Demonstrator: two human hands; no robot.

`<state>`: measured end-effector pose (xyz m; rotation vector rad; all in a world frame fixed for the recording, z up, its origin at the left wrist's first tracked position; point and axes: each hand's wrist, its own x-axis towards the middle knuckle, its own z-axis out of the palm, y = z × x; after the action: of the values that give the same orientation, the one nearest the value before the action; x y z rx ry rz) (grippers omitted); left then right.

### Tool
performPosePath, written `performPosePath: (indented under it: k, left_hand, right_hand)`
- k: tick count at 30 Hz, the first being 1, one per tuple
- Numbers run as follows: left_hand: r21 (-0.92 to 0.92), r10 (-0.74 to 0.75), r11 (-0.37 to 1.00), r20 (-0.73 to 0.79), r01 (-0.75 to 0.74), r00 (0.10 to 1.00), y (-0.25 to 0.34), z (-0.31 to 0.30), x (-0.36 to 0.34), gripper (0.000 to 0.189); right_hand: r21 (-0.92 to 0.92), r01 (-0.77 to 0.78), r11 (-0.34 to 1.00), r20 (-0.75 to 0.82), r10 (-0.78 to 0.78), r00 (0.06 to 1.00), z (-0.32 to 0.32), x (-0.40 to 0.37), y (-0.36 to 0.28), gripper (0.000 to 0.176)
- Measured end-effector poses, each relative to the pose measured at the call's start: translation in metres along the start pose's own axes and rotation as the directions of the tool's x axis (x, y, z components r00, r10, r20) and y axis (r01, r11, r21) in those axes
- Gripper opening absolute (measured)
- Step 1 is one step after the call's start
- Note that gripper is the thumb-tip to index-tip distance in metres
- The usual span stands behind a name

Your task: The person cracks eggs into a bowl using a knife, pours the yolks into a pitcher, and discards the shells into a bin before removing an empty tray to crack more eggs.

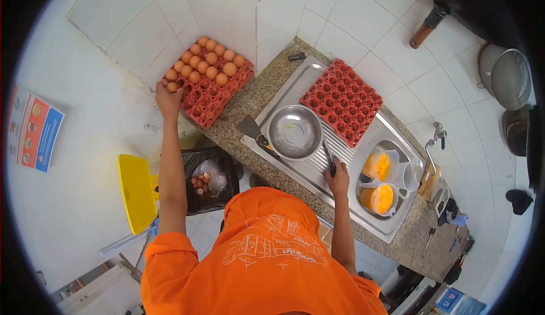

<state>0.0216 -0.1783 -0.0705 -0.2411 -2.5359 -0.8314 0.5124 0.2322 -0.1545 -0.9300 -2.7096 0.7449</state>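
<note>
The left hand (169,98) is stretched out to the near corner of the full tray (211,82), and its grip is closed around one egg (172,87) at the edge of the brown rows. The tray is stacked on other red trays at the far left end of the counter (258,91), pushed into the tiled corner, so the eggs are kept clear of the working area.

The right hand (339,180) is held over the drainer of the sink (363,213), its grip clenched on a dark-handled knife (329,162) whose blade is pointed towards the steel bowl (294,131). The bowl is set between both hands, and a trace of yolk is seen in it. An empty tray (340,100) is laid aslant on the drainer behind it, and a scraper (250,126) is rested just beside the bowl's left rim.

Two tubs of yellow liquid (381,183) are stood in the basin. A bin (207,179) lined with a black bag, with shells in it, is placed on the floor below the counter edge, directly under the left arm.

The counter is speckled stone; the walls are white tile (142,25), and a poster (35,130) is fixed at the left.
</note>
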Motion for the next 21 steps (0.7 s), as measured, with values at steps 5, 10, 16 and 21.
performPosePath:
  k: [5, 10, 16, 21]
  left_hand:
    - [-0.665, -0.176, 0.676, 0.272, 0.317, 0.946, 0.061, -0.005, -0.045, 0.049]
    - [-0.624, -0.094, 0.174, 0.759, 0.761, 0.644, 0.144, -0.035, -0.118, 0.043]
    - [-0.275, 0.158, -0.171, 0.94, 0.946, 0.302, 0.169, 0.026, -0.204, 0.05]
    - [-0.166, 0.23, -0.109, 0.955, 0.98, 0.187, 0.213, 0.063, -0.233, 0.044]
  right_hand:
    - [0.138, -0.025, 0.99, 0.064, 0.017, 0.998, -0.001, -0.01, 0.006, 0.033]
    - [0.41, -0.258, 0.875, 0.172, 0.203, 0.964, -0.024, -0.057, 0.006, 0.022]
    - [0.733, -0.489, 0.473, 0.391, 0.295, 0.872, -0.036, -0.053, -0.054, 0.024]
    - [0.788, -0.375, 0.488, 0.34, 0.163, 0.926, -0.009, -0.025, -0.091, 0.022]
